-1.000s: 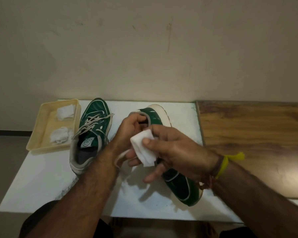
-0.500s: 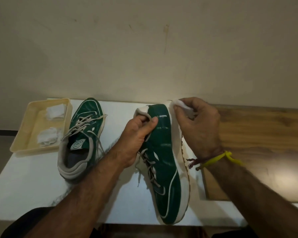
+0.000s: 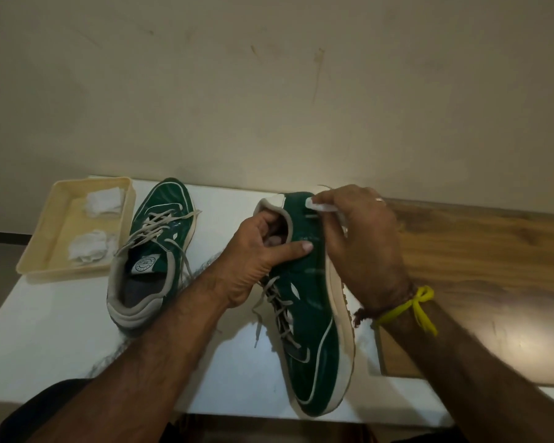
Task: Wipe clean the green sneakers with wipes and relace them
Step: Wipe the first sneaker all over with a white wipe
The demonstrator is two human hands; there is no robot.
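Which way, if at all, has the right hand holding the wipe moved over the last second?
Yes. The right hand carried the wipe away from the person, from the near white table edge up to the sneaker's heel by the far edge.

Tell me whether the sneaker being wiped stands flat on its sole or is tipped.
Tipped on its side. The held sneaker shows its green flank upward with the sole edge facing right; the left hand grips its collar, the right hand presses a wipe.
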